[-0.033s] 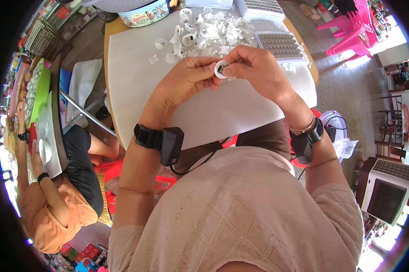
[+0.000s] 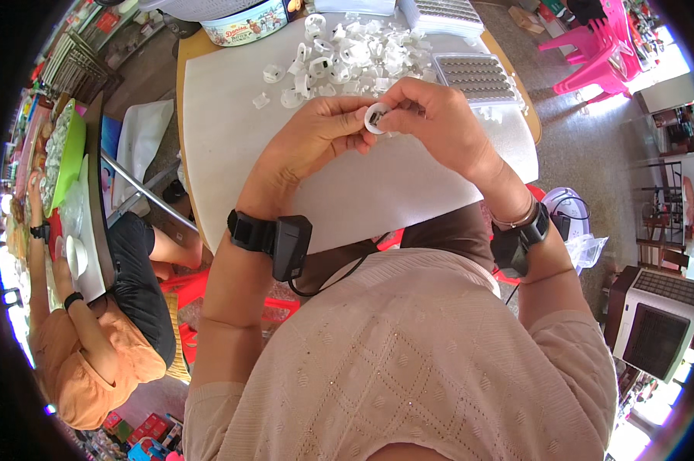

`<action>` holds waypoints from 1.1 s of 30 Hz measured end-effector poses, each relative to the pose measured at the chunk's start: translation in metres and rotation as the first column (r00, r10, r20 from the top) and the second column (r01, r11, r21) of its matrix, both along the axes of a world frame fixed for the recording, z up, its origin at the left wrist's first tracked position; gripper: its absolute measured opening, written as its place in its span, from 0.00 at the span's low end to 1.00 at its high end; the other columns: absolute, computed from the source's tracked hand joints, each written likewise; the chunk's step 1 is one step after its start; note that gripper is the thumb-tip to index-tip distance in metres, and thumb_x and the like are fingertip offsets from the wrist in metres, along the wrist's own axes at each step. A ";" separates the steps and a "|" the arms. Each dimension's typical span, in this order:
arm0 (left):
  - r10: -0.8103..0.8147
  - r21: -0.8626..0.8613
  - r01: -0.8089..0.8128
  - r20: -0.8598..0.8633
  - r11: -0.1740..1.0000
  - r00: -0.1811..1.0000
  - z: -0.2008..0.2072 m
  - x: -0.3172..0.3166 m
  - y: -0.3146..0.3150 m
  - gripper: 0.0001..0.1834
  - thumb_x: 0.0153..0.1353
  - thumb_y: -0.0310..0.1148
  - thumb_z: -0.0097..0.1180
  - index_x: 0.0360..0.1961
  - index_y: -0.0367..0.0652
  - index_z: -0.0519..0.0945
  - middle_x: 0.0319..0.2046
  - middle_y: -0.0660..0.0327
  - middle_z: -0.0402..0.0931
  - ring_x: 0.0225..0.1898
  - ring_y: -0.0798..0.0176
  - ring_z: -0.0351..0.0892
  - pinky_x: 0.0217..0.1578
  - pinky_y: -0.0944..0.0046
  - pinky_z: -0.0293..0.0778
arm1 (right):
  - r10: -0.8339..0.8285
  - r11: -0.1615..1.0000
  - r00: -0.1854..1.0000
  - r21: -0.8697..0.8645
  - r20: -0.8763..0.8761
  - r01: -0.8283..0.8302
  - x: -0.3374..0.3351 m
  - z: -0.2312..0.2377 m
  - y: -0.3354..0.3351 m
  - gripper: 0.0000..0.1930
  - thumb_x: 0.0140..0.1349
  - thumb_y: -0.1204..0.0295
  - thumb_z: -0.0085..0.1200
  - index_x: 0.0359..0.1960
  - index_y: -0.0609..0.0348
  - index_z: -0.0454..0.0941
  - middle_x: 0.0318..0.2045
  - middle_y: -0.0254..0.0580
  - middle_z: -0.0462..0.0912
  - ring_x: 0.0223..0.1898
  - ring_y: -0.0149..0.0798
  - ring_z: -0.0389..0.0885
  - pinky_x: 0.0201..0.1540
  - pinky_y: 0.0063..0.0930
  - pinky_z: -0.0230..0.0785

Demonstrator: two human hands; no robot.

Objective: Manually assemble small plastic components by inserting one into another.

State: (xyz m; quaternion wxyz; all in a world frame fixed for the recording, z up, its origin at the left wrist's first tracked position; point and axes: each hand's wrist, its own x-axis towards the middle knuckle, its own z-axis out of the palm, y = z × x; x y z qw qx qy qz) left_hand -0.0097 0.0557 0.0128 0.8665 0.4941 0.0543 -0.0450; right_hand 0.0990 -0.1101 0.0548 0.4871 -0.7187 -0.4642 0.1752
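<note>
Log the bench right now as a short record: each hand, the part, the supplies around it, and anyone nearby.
Left hand: left hand pinches a round white part at its left side
Right hand: right hand, fingertips at the part's right side; any smaller piece between them is hidden
Part: dark detail in its middle, too small to identify
Beyond hands: loose pile of white plastic pieces
Right of pile: tray with rows of small grey pieces
Surface: white sheet on the table
Nearby: person in orange top, at left
</note>
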 end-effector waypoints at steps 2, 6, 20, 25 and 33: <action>-0.021 0.032 0.020 0.014 0.999 1.000 -0.001 0.000 0.000 0.20 0.63 0.36 0.54 0.50 0.32 0.74 0.34 0.62 0.76 0.32 0.69 0.74 0.38 0.69 0.73 | -0.020 0.999 0.994 -0.037 0.108 0.024 -0.002 0.001 0.000 0.06 0.51 0.75 0.59 0.29 0.62 0.77 0.21 0.45 0.79 0.22 0.35 0.77 0.26 0.26 0.69; -0.032 0.074 0.032 -0.012 0.997 0.999 0.004 0.001 -0.001 0.20 0.63 0.36 0.53 0.50 0.32 0.75 0.34 0.62 0.76 0.33 0.69 0.74 0.38 0.69 0.73 | 0.011 0.998 0.997 -0.065 0.072 -0.006 0.005 -0.002 0.001 0.07 0.52 0.73 0.59 0.31 0.62 0.77 0.20 0.42 0.78 0.22 0.31 0.75 0.27 0.25 0.67; 0.094 -0.052 -0.094 -0.005 0.994 0.996 0.002 0.004 -0.002 0.16 0.64 0.30 0.51 0.51 0.34 0.72 0.36 0.63 0.76 0.34 0.71 0.76 0.36 0.71 0.73 | -0.003 0.999 0.996 -0.046 -0.092 -0.001 0.008 -0.001 0.009 0.08 0.55 0.72 0.54 0.34 0.63 0.78 0.20 0.35 0.75 0.23 0.26 0.70 0.27 0.24 0.64; 0.103 -0.068 -0.099 0.044 0.993 0.994 0.002 0.005 -0.002 0.17 0.64 0.33 0.53 0.50 0.33 0.73 0.38 0.61 0.76 0.36 0.70 0.76 0.38 0.71 0.74 | -0.067 0.997 0.997 -0.026 0.049 0.069 0.006 -0.002 0.009 0.09 0.54 0.74 0.54 0.37 0.61 0.78 0.22 0.43 0.77 0.23 0.34 0.75 0.28 0.27 0.67; 0.143 -0.075 -0.138 0.065 0.988 0.988 -0.001 0.006 -0.001 0.15 0.64 0.30 0.52 0.49 0.32 0.72 0.39 0.59 0.75 0.37 0.67 0.77 0.39 0.68 0.75 | -0.168 0.975 0.904 0.201 0.393 0.094 -0.007 -0.002 0.012 0.09 0.51 0.78 0.52 0.36 0.59 0.77 0.31 0.45 0.78 0.29 0.48 0.79 0.32 0.37 0.73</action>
